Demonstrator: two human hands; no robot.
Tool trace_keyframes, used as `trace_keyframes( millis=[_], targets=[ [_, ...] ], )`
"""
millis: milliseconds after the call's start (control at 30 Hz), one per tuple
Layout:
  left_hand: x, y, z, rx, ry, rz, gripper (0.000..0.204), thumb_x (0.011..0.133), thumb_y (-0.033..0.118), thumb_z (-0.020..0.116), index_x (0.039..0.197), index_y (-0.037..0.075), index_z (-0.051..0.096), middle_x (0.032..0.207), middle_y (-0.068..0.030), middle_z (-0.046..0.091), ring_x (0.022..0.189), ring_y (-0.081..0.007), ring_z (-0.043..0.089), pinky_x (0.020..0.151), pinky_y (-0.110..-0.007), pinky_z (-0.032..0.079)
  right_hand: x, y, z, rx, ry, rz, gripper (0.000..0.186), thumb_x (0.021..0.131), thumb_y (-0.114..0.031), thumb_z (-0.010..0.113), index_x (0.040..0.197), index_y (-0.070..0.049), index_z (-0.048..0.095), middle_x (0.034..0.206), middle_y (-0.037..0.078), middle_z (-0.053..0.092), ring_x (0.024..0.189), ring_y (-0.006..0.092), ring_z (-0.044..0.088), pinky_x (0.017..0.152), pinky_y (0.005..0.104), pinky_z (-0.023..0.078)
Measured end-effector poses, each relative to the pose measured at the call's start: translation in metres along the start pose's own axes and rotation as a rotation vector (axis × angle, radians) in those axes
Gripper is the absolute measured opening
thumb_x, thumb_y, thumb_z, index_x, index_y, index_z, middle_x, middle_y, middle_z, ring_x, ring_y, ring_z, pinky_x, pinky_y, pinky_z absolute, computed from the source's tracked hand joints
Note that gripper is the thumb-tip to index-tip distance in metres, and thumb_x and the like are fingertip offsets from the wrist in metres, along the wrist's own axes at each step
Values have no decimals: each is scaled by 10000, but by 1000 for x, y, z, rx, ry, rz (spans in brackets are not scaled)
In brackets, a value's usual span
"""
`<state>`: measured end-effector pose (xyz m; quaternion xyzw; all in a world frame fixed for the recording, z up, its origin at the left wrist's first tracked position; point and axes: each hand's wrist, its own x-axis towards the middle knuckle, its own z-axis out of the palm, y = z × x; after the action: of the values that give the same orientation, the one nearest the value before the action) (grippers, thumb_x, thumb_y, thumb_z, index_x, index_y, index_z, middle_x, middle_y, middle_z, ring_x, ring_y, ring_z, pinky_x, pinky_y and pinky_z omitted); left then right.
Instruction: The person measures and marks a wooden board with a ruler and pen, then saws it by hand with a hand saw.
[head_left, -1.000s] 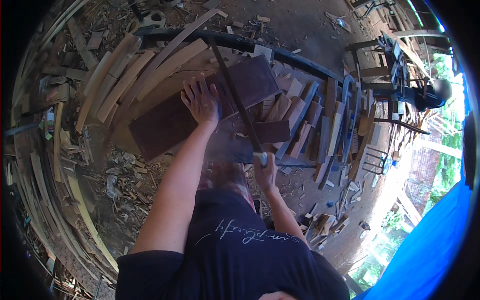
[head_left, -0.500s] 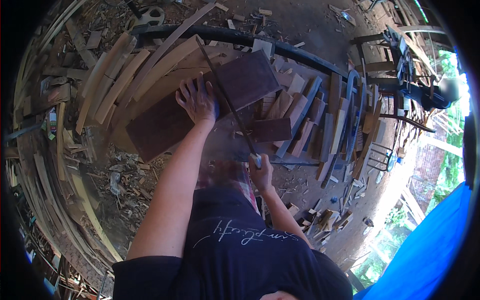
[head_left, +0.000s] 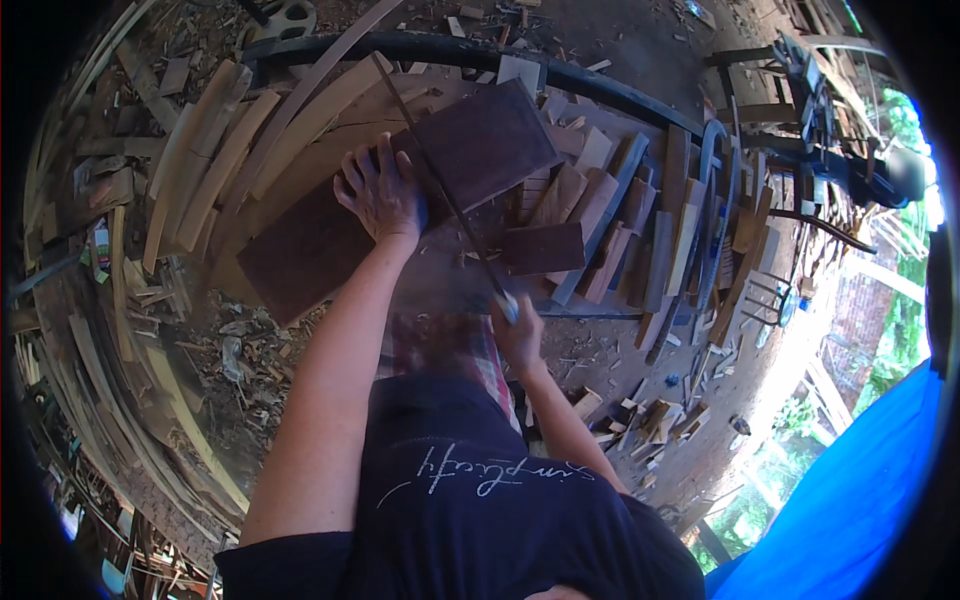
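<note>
A long dark brown board (head_left: 297,254) lies slanted across the work surface (head_left: 430,285). My left hand (head_left: 382,195) rests on it with fingers spread, just left of the blade of a long hand saw (head_left: 430,170) that crosses the board. Lower in the picture, my right hand (head_left: 520,330) grips the saw's pale handle. A smaller dark wooden block (head_left: 543,249) sits to the right of the blade, near the handle.
Loose wooden strips (head_left: 220,160) lie at left, several short offcuts (head_left: 630,230) at right, along a dark curved frame bar (head_left: 600,90). Scrap covers the floor. Another person (head_left: 868,178), partly blurred, is at far right beside stacked timber. A blue tarp (head_left: 840,470) fills the lower right.
My right hand and the saw have shifted up and left in the picture. My left hand, still on the board, appears slightly higher and farther left, along with much of the surroundings.
</note>
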<state>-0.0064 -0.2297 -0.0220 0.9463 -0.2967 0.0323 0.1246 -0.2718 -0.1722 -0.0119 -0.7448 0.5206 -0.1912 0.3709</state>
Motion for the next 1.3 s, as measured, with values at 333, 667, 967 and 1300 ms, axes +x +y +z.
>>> trace_keyframes(
  millis=[333, 667, 967, 1300],
  targets=[
    [0, -2, 0, -2, -8, -25, 424, 978, 374, 464, 1374, 224, 500, 1322, -82, 472, 1340, -261, 350, 1101, -530, 205, -25, 1, -16, 29, 9, 15, 220, 873, -190, 719, 905, -32, 568, 775, 220, 613, 729, 456, 611, 608, 467, 485],
    [-1, 0, 1, -39, -8, -53, 401, 993, 388, 438, 1350, 237, 541, 1335, -82, 480, 1360, -272, 337, 1116, -526, 184, 29, -24, 3, -20, -47, -19, 241, 881, -207, 715, 884, -31, 550, 790, 225, 619, 738, 454, 618, 621, 467, 494],
    [0, 8, -3, 3, 11, -20, 402, 995, 365, 446, 1376, 253, 508, 1312, -58, 485, 1337, -247, 363, 1104, -514, 202, 54, -40, 17, 25, -52, -5, 240, 897, -210, 700, 898, -37, 533, 790, 233, 618, 762, 469, 608, 618, 473, 486],
    [-3, -2, -3, -24, 6, -12, 390, 999, 349, 442, 1358, 220, 524, 1352, -78, 474, 1373, -277, 327, 1117, -526, 180, -32, 6, -42, -133, -109, 100, 226, 884, -177, 706, 860, -30, 536, 767, 242, 615, 718, 462, 622, 590, 482, 485]
  ],
)
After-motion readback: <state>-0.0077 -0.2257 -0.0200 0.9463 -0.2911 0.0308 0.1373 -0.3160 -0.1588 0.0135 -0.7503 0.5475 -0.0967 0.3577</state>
